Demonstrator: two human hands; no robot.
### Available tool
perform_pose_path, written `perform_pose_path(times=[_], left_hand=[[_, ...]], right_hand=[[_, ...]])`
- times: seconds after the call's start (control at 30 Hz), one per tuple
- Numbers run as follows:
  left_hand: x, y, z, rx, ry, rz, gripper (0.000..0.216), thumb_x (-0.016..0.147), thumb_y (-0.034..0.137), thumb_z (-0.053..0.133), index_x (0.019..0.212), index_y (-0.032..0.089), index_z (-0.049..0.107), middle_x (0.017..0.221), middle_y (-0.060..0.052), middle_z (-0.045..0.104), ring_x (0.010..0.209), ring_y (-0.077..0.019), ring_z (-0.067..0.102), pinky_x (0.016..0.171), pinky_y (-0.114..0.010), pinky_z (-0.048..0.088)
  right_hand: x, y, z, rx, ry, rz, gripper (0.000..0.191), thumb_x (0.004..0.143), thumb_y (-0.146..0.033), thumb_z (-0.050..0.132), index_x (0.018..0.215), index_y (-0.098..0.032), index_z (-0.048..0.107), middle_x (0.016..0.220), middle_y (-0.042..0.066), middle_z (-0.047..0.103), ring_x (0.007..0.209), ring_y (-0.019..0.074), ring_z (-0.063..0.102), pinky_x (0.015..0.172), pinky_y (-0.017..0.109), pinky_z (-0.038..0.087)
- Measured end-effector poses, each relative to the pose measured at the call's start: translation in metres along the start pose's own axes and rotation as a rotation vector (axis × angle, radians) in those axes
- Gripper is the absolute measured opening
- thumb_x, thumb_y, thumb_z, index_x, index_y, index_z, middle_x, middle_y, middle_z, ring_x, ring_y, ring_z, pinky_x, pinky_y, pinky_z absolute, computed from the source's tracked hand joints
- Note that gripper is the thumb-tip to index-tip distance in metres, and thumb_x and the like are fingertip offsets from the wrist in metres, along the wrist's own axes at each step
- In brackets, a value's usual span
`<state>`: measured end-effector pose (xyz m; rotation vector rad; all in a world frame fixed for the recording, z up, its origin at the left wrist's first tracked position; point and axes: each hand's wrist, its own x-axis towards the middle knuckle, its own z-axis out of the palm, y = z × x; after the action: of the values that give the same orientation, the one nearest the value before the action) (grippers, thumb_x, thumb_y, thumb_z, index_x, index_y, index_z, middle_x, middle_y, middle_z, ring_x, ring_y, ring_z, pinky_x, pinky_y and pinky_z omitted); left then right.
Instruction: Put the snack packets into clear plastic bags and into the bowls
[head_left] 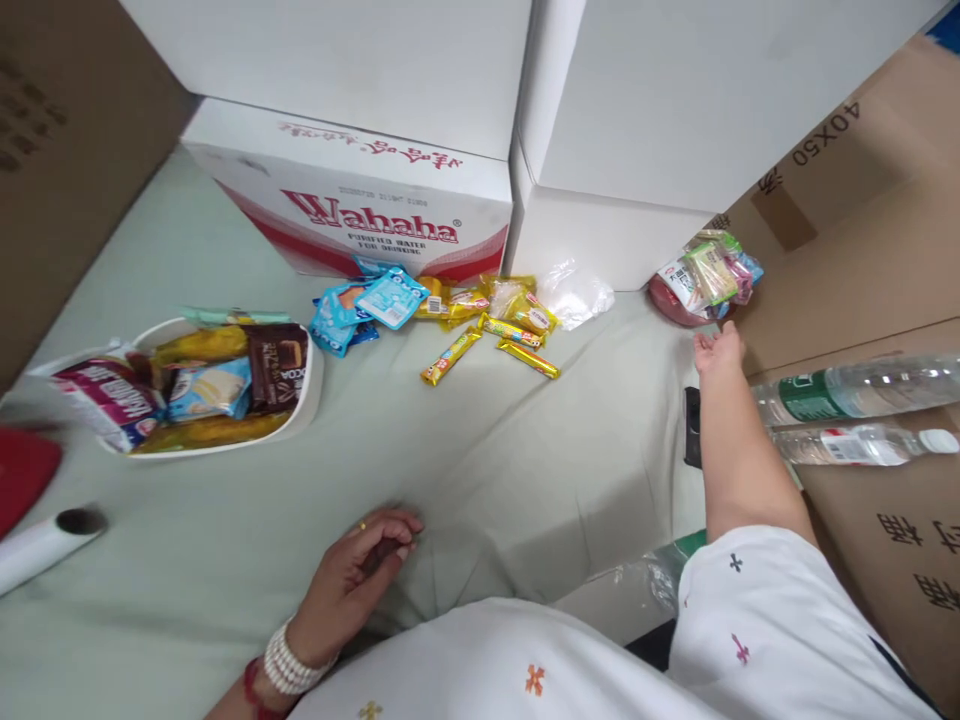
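Observation:
At the right, my right hand point(720, 350) is at the near rim of a dark red bowl point(675, 304), its fingers closed at the edge and partly hidden. Piled in the bowl are small snack packets point(711, 272) in white, green and pink wrappers. My left hand point(356, 575) rests low over the pale sheet, fingers loosely curled, thumb apart from them, with nothing visible inside. Beyond it lie yellow snack sticks point(451, 357), yellow packets point(531, 312) and blue packets point(391, 297). A white tub point(315, 385) at the left holds larger wrapped snacks.
A Wahaha water carton point(360, 215) and tall white boxes point(630, 90) stand at the back. Clear plastic point(576, 295) lies beside the yellow packets. Two bottles point(862, 388) lie by the cardboard at right, near a black object point(692, 428). A white tube point(45, 550) is at left.

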<state>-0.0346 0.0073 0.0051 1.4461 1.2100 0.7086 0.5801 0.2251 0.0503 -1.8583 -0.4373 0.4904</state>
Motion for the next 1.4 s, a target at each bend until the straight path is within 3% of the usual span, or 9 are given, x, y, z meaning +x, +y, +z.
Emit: perform_pose_path(times=[0.13, 0.27, 0.43, 0.6, 0.87, 1.03, 1.17, 1.27, 1.4], left_hand=[[-0.010, 0.014, -0.014, -0.180, 0.008, -0.136, 0.025, 0.089, 0.043, 0.066, 0.087, 0.021, 0.076, 0.110, -0.012, 0.077, 0.105, -0.0262, 0.070, 0.086, -0.034, 0.059], [-0.024, 0.025, -0.034, -0.273, 0.125, -0.170, 0.028, 0.086, 0.049, 0.071, 0.089, 0.023, 0.078, 0.106, -0.011, 0.076, 0.103, -0.0269, 0.068, 0.081, -0.033, 0.059], [-0.044, 0.023, -0.041, -0.286, 0.235, -0.248, 0.031, 0.079, 0.052, 0.078, 0.083, 0.021, 0.078, 0.095, -0.009, 0.074, 0.096, -0.0250, 0.067, 0.077, -0.029, 0.057], [-0.073, 0.011, -0.040, -0.272, 0.211, -0.299, 0.028, 0.081, 0.048, 0.077, 0.089, 0.021, 0.079, 0.101, -0.009, 0.073, 0.101, -0.0251, 0.066, 0.085, -0.030, 0.056], [-0.084, 0.004, -0.048, -0.365, 0.220, -0.298, 0.031, 0.085, 0.050, 0.072, 0.094, 0.021, 0.077, 0.102, -0.009, 0.072, 0.098, -0.0242, 0.065, 0.083, -0.031, 0.055], [-0.029, 0.029, -0.013, -0.336, -0.007, -0.133, 0.034, 0.090, 0.052, 0.065, 0.091, 0.019, 0.074, 0.095, -0.007, 0.066, 0.078, -0.0166, 0.059, 0.064, -0.026, 0.050], [0.021, 0.052, 0.030, -0.291, -0.013, -0.056, 0.037, 0.078, 0.049, 0.077, 0.097, 0.019, 0.068, 0.095, -0.005, 0.067, 0.078, -0.0152, 0.059, 0.065, -0.025, 0.047], [0.042, 0.052, 0.047, -0.220, -0.003, 0.005, 0.030, 0.076, 0.045, 0.076, 0.087, 0.018, 0.069, 0.084, -0.003, 0.066, 0.075, -0.0148, 0.057, 0.070, -0.028, 0.046], [0.044, 0.030, 0.041, -0.356, 0.044, -0.119, 0.036, 0.078, 0.053, 0.071, 0.075, 0.018, 0.063, 0.067, 0.002, 0.056, 0.064, -0.0120, 0.048, 0.063, -0.026, 0.040]], right_hand=[[-0.039, 0.014, 0.023, -0.024, -0.086, -0.066, 0.017, 0.084, -0.034, 0.060, 0.078, -0.021, 0.050, 0.069, -0.003, 0.052, 0.053, 0.0086, 0.043, 0.050, 0.017, 0.042], [-0.078, 0.018, 0.055, -0.098, -0.255, -0.205, 0.013, 0.078, -0.030, 0.065, 0.083, -0.019, 0.062, 0.066, -0.002, 0.058, 0.051, 0.0091, 0.044, 0.047, 0.018, 0.037], [-0.116, 0.013, 0.115, -0.265, -0.439, -0.434, 0.025, 0.068, -0.027, 0.078, 0.090, -0.018, 0.073, 0.093, 0.005, 0.069, 0.076, 0.0163, 0.058, 0.075, 0.028, 0.050], [-0.143, 0.014, 0.150, -0.627, -0.413, -0.604, 0.017, 0.075, -0.026, 0.068, 0.089, -0.018, 0.072, 0.111, 0.012, 0.066, 0.100, 0.0256, 0.059, 0.092, 0.036, 0.046], [-0.209, 0.026, 0.076, -0.434, -0.378, -0.449, 0.025, 0.083, -0.042, 0.054, 0.081, -0.019, 0.064, 0.073, 0.006, 0.063, 0.073, 0.0206, 0.057, 0.070, 0.032, 0.047], [-0.331, 0.062, 0.030, -0.170, -0.637, -0.175, 0.030, 0.080, -0.050, 0.062, 0.080, -0.020, 0.063, 0.064, -0.001, 0.058, 0.055, 0.0136, 0.052, 0.051, 0.025, 0.041], [-0.415, 0.077, 0.022, -0.034, -0.842, 0.040, 0.027, 0.078, -0.047, 0.073, 0.081, -0.021, 0.067, 0.058, -0.005, 0.053, 0.050, 0.0111, 0.044, 0.049, 0.024, 0.036], [-0.437, 0.076, 0.021, -0.074, -0.906, 0.018, 0.022, 0.077, -0.042, 0.072, 0.080, -0.020, 0.068, 0.057, -0.005, 0.051, 0.051, 0.0107, 0.041, 0.050, 0.024, 0.033], [-0.425, 0.071, 0.017, 0.002, -0.823, 0.134, 0.017, 0.072, -0.036, 0.068, 0.070, -0.022, 0.059, 0.053, -0.007, 0.045, 0.050, 0.0104, 0.035, 0.047, 0.023, 0.025]])
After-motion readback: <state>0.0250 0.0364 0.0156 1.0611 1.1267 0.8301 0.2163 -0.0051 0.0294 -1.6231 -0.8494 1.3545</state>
